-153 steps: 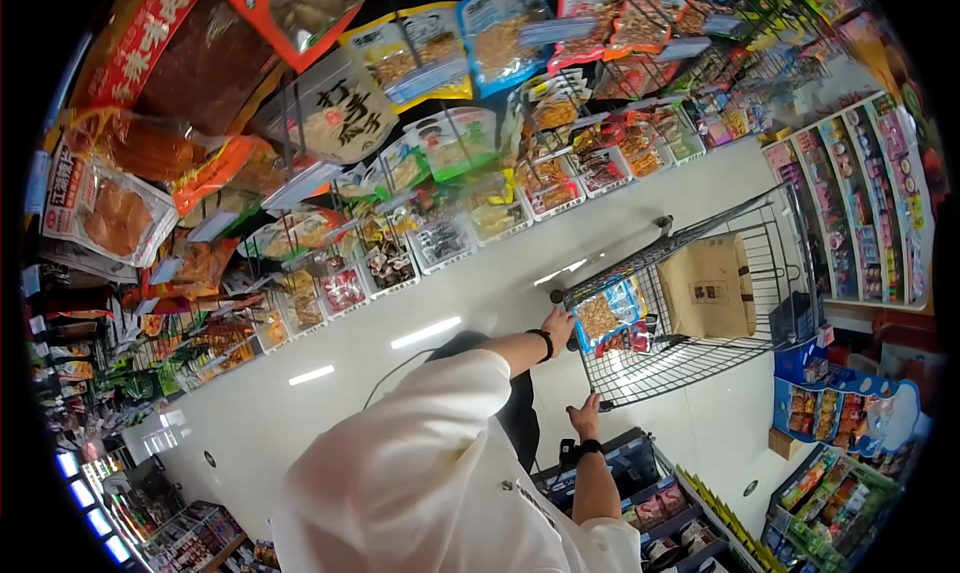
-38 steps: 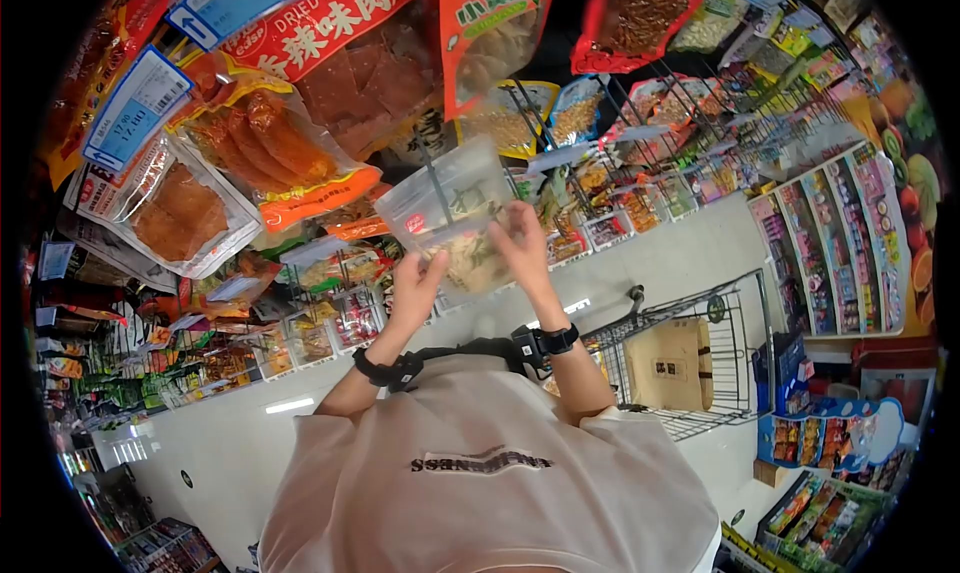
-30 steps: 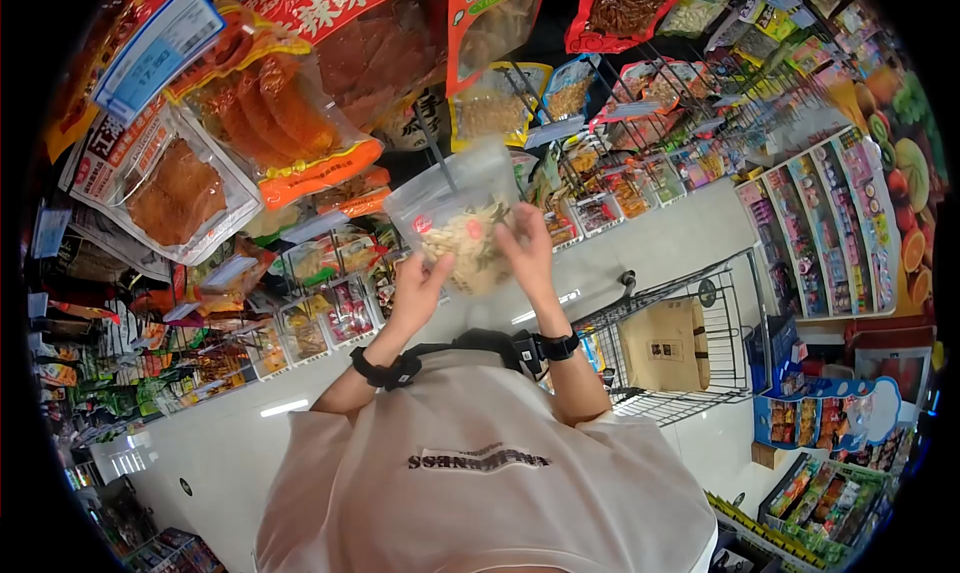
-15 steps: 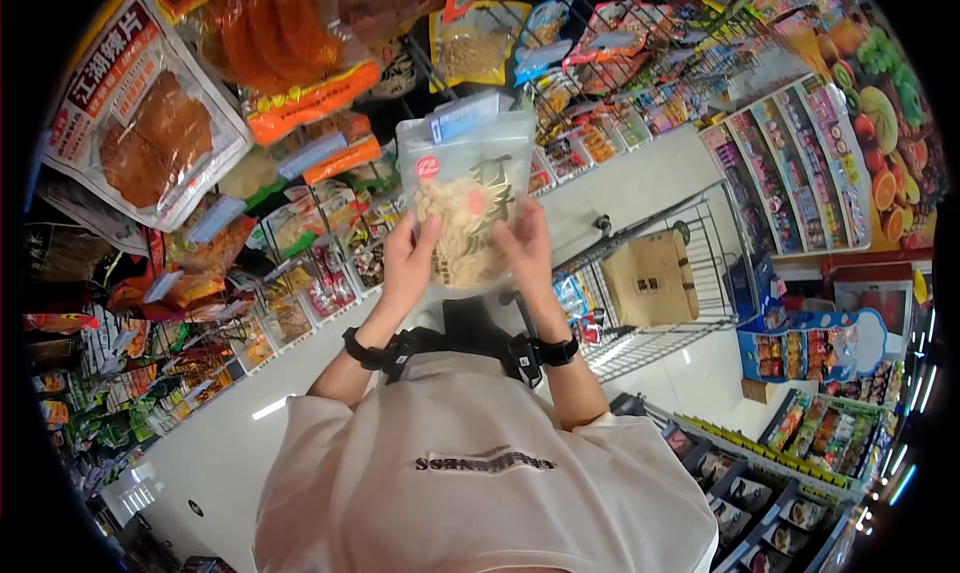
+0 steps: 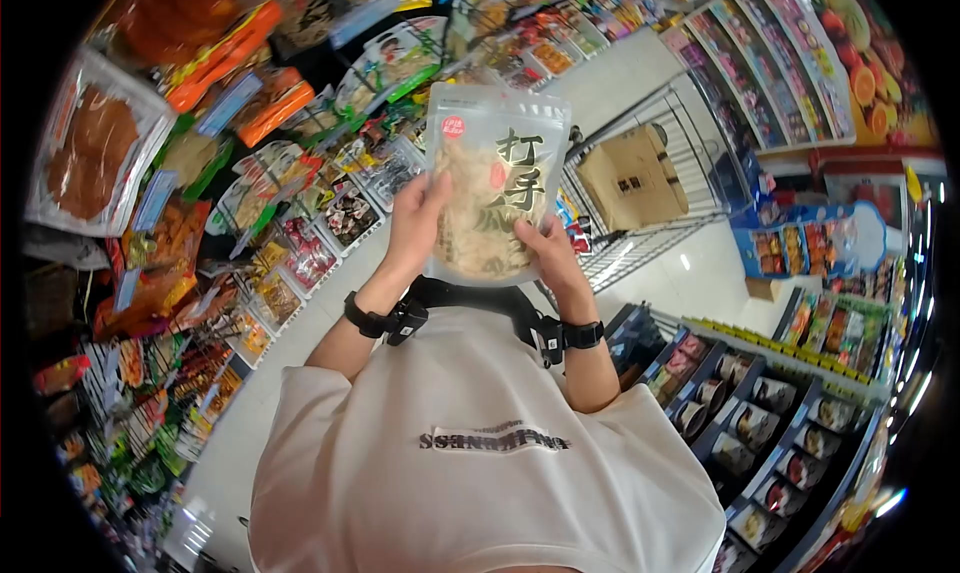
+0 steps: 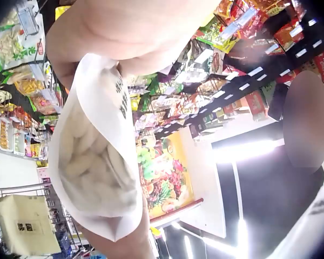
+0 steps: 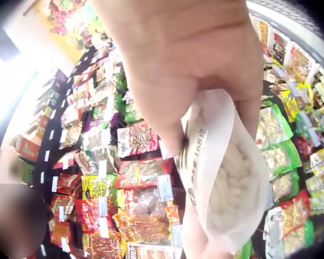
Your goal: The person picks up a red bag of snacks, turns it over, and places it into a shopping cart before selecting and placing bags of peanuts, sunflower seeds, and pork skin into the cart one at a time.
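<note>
A frosted, see-through snack bag [image 5: 495, 188] of pale seed-like pieces is held upright in front of the shirt. It bears bold dark characters and a small red round mark. My left hand [image 5: 418, 223] grips its left edge, thumb on the front. On the opposite edge my right hand [image 5: 555, 253] pinches it lower down, thumb over the front and fingers behind. The left wrist view shows the bag [image 6: 100, 167] from its folded bottom, bulging with pale pieces. In the right wrist view, the right hand [image 7: 200, 59] holds the bag's near side.
A wire shopping cart [image 5: 700, 173] with a brown paper bag [image 5: 632, 178] stands at the right. Racks of hanging snack packs, including a meat-slice pack [image 5: 100, 148], fill the left and back. A bin display [image 5: 750, 423] is at the lower right, with pale floor [image 5: 330, 383] between.
My hands have gone from the cart's handle to the snack bag. The bag has come off its rack hook and moved toward the body. The view has tilted away from the upper packs.
</note>
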Action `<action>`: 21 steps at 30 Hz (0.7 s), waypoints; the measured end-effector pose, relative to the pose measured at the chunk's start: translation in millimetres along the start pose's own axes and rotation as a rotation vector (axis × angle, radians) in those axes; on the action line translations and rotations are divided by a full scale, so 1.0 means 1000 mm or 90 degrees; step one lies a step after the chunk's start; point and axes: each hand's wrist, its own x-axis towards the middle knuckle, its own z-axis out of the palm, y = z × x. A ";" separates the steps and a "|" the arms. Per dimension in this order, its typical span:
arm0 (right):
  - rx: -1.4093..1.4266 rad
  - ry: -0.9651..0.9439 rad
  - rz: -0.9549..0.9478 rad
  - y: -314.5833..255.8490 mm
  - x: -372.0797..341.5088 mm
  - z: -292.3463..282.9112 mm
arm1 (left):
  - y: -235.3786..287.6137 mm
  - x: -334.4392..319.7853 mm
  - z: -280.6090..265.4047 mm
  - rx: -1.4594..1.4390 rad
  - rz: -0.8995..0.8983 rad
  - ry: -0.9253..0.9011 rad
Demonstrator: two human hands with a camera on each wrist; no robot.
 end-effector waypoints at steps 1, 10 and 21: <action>0.025 -0.006 -0.008 -0.007 -0.009 -0.004 | 0.000 0.001 0.011 0.001 -0.004 -0.019; 0.039 0.285 -0.106 -0.025 -0.096 -0.101 | -0.054 0.000 0.147 0.387 0.233 -0.158; -0.609 0.257 -0.406 -0.062 -0.138 -0.085 | -0.097 -0.003 0.213 -0.218 -0.395 -0.454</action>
